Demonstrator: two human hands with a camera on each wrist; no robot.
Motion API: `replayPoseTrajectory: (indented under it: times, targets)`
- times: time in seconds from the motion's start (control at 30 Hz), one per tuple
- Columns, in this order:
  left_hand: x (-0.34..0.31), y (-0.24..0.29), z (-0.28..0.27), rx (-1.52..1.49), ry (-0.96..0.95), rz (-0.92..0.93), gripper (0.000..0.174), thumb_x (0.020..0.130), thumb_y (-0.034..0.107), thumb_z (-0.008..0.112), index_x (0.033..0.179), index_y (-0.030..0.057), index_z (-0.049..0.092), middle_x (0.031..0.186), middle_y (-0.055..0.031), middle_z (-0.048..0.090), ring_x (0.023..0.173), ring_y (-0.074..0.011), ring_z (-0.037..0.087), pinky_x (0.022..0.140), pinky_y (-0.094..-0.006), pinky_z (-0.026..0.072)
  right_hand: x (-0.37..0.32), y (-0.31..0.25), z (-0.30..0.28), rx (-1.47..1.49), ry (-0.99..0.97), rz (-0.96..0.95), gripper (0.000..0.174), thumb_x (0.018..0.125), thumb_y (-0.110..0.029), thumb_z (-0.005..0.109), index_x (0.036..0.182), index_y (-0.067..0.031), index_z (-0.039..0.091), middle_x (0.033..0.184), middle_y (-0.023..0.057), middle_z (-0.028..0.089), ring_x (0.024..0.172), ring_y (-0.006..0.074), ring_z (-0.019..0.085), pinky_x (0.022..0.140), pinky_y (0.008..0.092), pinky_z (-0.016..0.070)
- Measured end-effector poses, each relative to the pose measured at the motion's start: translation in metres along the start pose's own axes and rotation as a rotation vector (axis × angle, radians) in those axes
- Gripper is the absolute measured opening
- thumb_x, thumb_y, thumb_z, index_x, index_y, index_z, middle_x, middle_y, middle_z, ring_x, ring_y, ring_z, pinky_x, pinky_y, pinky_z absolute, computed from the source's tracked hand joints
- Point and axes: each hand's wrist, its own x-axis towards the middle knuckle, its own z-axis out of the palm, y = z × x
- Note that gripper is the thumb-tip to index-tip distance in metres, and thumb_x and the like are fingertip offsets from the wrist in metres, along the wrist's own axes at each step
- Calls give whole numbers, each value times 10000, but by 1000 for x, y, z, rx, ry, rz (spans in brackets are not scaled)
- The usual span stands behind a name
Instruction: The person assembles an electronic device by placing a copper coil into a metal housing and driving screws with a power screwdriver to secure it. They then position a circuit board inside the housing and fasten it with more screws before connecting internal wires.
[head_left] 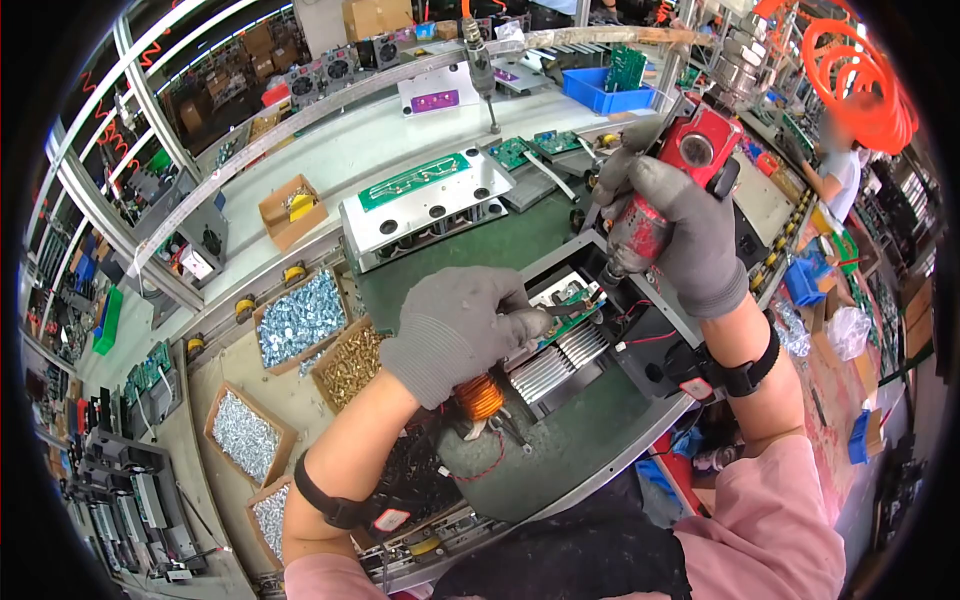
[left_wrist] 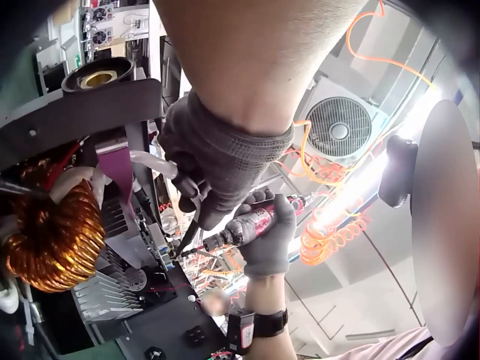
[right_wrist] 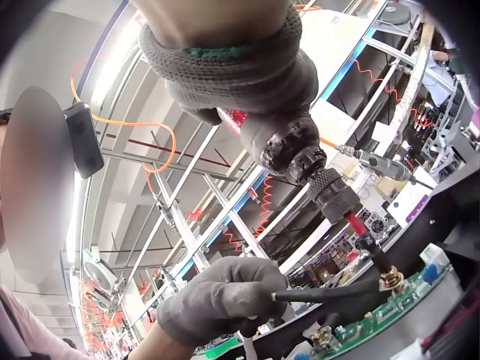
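My right hand [head_left: 690, 225], in a grey glove, grips a red powered screwdriver [head_left: 640, 232]. In the right wrist view its chuck [right_wrist: 334, 196] leads to a bit whose tip is right at a brass-coloured screw [right_wrist: 391, 280] on the green circuit board [right_wrist: 367, 324]. My left hand [head_left: 460, 325], also gloved, pinches a black cable [right_wrist: 326, 293] whose far end reaches that screw. Below the board sit silver heat sink fins [head_left: 560, 365], inside a dark metal housing [head_left: 655, 340]. An orange copper coil [head_left: 480, 398] lies just under my left wrist.
Cardboard boxes of silver screws [head_left: 302, 318] and brass fasteners [head_left: 350, 362] stand left of my left hand. Behind is a white metal unit with a green board [head_left: 415, 182]. Another screwdriver [head_left: 480, 70] hangs over the bench. At right, another person [head_left: 840, 175] is near the bench.
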Motion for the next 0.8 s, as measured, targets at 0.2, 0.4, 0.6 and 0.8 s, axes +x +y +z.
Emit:
replayPoseTrajectory:
  times: [0.2, 0.4, 0.6, 0.8]
  targets:
    - [1, 3, 12, 114, 96, -45, 308, 780, 378, 651, 809, 73, 628, 713, -140, 622, 687, -337, 615, 627, -429, 461, 10, 14, -13, -80, 89, 70, 218, 869, -202, 558, 945, 0, 594, 790, 81, 625, 664, 133, 592, 604, 257, 485]
    - [21, 26, 29, 395, 14, -362, 312, 868, 320, 568, 1057, 72, 546, 770, -144, 663, 762, -327, 662, 657, -435, 513, 2, 15, -8, -78, 129, 97, 275, 876, -251, 554, 957, 5, 614, 801, 84, 621, 696, 135, 587, 620, 254, 481]
    - [39, 43, 18, 534, -165, -332, 316, 851, 218, 544, 1102, 42, 622, 857, -149, 693, 802, -306, 689, 677, -405, 548, 3, 15, -3, -105, -20, -16, 303, 843, -204, 591, 1052, 12, 553, 823, 89, 627, 688, 143, 597, 596, 266, 493]
    - [53, 48, 17, 584, -233, -298, 242, 791, 214, 581, 919, 63, 721, 892, -160, 696, 837, -302, 689, 715, -402, 547, 1, 14, 4, -145, -121, -44, 247, 816, -132, 611, 1021, -9, 549, 775, 74, 618, 670, 138, 591, 586, 265, 482]
